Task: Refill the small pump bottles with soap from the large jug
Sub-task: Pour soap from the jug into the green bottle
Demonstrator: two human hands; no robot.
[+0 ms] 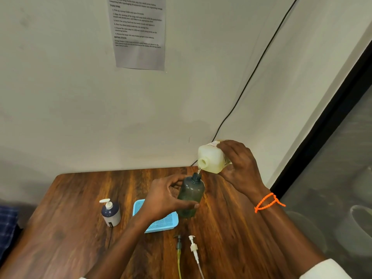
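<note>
Over the wooden table [80, 198]: large jug [211, 158] tipped spout-down, gripped from the side by right hand [239, 166], thin stream dropping into green bottle [191, 196]. Held upright above the table, left hand [163, 200] wrapped round its body. Nearer: two loose pumps [193, 246].

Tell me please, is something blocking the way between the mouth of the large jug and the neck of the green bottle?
Nothing visible does. The large jug, tilted in the right hand, has its mouth just above the open neck of the green bottle, which the left hand holds. Both loose pump heads lie on the table.
</note>
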